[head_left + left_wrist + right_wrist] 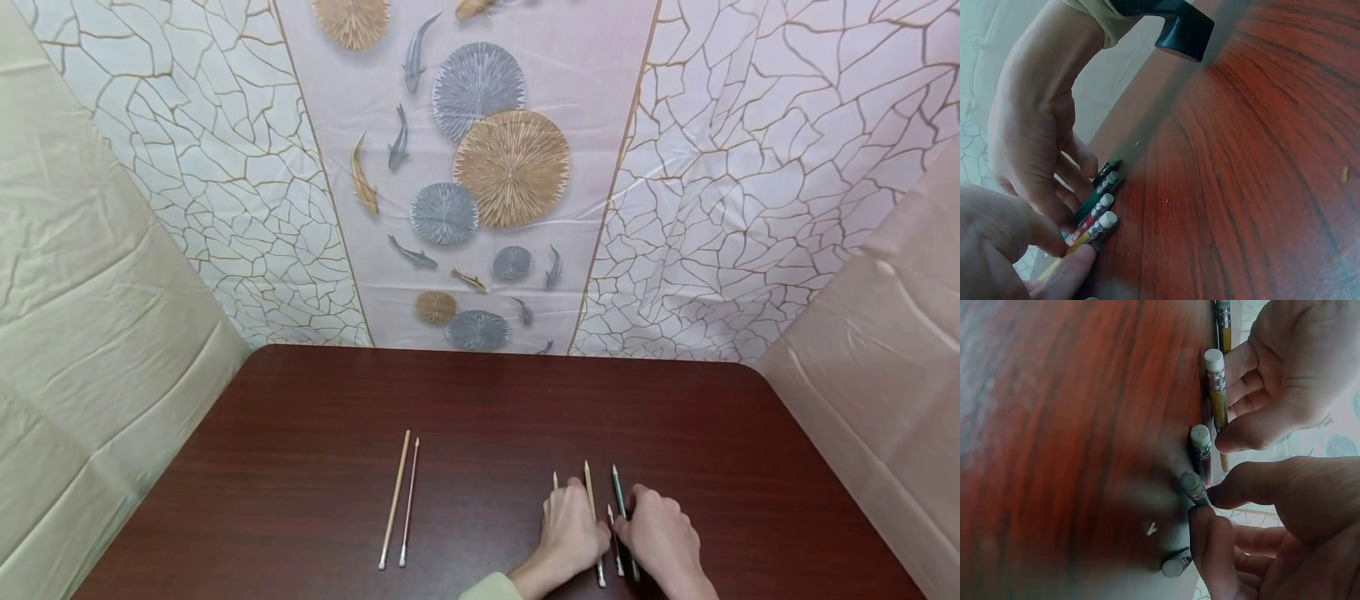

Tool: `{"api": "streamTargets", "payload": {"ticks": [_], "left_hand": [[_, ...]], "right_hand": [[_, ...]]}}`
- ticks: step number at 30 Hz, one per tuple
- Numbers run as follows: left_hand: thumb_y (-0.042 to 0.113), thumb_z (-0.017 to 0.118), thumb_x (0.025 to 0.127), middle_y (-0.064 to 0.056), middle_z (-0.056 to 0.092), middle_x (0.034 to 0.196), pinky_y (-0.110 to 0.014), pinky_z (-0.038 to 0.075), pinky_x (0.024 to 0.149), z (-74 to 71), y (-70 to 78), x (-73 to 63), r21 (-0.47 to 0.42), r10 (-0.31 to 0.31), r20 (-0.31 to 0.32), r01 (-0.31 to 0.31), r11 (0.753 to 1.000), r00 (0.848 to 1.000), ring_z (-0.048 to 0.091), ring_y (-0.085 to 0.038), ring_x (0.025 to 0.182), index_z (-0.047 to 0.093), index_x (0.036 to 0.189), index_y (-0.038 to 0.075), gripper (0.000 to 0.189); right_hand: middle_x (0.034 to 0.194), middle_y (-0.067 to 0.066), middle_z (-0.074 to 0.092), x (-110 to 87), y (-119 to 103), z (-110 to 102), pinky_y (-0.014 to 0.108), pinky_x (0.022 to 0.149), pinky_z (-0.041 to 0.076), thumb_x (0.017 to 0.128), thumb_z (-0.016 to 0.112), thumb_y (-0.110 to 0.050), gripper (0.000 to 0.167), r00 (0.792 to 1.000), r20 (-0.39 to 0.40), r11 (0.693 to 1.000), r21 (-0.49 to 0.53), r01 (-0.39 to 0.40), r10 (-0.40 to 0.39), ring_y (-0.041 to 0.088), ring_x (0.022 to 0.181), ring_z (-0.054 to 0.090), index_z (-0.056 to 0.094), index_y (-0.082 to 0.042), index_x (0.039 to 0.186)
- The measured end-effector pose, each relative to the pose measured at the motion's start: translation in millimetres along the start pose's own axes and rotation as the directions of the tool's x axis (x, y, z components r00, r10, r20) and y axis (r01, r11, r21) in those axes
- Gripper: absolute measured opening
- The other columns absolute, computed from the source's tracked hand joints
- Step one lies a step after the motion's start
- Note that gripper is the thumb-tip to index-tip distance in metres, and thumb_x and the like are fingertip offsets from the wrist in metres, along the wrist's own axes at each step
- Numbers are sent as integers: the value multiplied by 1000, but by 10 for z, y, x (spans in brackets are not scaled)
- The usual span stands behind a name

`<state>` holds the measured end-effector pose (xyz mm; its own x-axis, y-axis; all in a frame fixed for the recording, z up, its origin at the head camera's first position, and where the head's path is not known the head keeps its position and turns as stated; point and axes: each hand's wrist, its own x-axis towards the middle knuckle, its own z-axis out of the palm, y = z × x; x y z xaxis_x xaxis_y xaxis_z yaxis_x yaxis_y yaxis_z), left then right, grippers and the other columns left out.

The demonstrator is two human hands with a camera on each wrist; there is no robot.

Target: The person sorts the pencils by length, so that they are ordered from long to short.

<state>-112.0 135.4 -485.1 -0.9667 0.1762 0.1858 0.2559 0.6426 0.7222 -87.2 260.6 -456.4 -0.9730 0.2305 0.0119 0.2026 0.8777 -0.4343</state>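
In the head view my left hand (568, 527) pinches a yellow pencil (589, 482) between thumb and index finger. A second pencil (555, 479) pokes out beyond that hand, mostly covered by it. My right hand (663, 533) has thumb and index finger on either side of a green pencil (1194, 484), close to its white eraser. Between the hands lies a shorter red pencil (616, 546), its eraser end toward me. One more dark pencil (1175, 565) rests under the right hand's curled fingers, largely hidden in the head view.
Left of the hands, a tan pencil (395, 500) and a thin red pencil (410, 504) lie nearly parallel on the dark wooden table (300, 417). A patterned curtain (480, 250) hangs behind the table, with pale padded panels (90, 375) at the sides.
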Motion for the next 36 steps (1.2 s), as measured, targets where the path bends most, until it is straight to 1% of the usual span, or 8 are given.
{"api": "streamTargets", "payload": {"ticks": [3, 9, 15, 18, 23, 27, 31, 36], "left_hand": [[7, 78, 61, -2, 54, 61, -35, 47, 48, -4, -4, -1, -5, 9, -4, -9, 1000, 1000, 62, -26, 57, 51, 76, 13, 31], [7, 79, 62, 1, 52, 60, -34, 46, 49, -35, 0, -2, -30, 19, -9, -19, 999, 1000, 61, -24, 57, 53, 76, 13, 30], [8, 80, 61, -2, 61, 67, -33, 48, 56, -70, 21, 6, -75, 13, -18, -14, 997, 1000, 63, -21, 64, 63, 85, 12, 30], [9, 81, 62, -1, 62, 67, -33, 49, 58, -91, 30, 9, -84, 5, -12, -6, 996, 1000, 63, -21, 66, 66, 88, 12, 31], [9, 82, 63, 11, 59, 58, -33, 49, 59, -141, 26, 4, -97, -2, -11, 1, 995, 1000, 63, -18, 65, 67, 88, 13, 30], [9, 83, 65, 17, 60, 56, -31, 51, 63, -201, 14, -1, -123, -15, 3, 16, 992, 1000, 63, -10, 64, 68, 93, 13, 32], [8, 83, 68, 17, 63, 58, -30, 51, 68, -271, -16, -11, -147, -9, 23, 12, 989, 1000, 62, -4, 63, 69, 99, 10, 34], [6, 81, 70, 16, 64, 60, -29, 51, 67, -339, -59, -20, -185, -8, 34, 14, 983, 999, 58, 0, 55, 68, 102, 9, 35]], "right_hand": [[72, 18, 62, 1, -2, -5, 52, 49, 43, 75, 76, -18, 19, 1000, -13, 1000, 12, 3, -3, 41, 63, 61, 58, -11, 79], [71, 15, 62, 2, 4, -21, 52, 49, 44, 72, 73, -16, 17, 999, -32, 999, 37, 7, -5, 41, 63, 61, 60, -10, 81], [70, 12, 62, -1, 0, -36, 52, 51, 44, 70, 73, -14, 17, 998, -59, 997, 70, 16, -12, 40, 64, 61, 62, -10, 82], [67, 5, 61, -5, -4, -39, 52, 54, 45, 70, 72, -12, 17, 997, -72, 996, 86, 35, -29, 35, 64, 61, 63, -10, 84], [63, -6, 56, -9, -5, -42, 50, 59, 47, 72, 72, -10, 16, 995, -87, 991, 117, 68, -58, 24, 62, 57, 63, -9, 86], [63, -7, 57, -12, -4, -45, 44, 56, 46, 72, 72, -10, 16, 994, -84, 986, 145, 78, -66, 18, 59, 55, 63, -9, 86], [63, -8, 60, -32, -22, -63, 38, 55, 45, 73, 73, -9, 17, 995, -79, 979, 187, 79, -65, 14, 53, 56, 63, -9, 87], [65, -7, 60, -46, -52, -79, 32, 56, 47, 74, 72, -6, 18, 998, -51, 962, 267, 58, -46, 11, 42, 58, 62, -8, 90]]}}
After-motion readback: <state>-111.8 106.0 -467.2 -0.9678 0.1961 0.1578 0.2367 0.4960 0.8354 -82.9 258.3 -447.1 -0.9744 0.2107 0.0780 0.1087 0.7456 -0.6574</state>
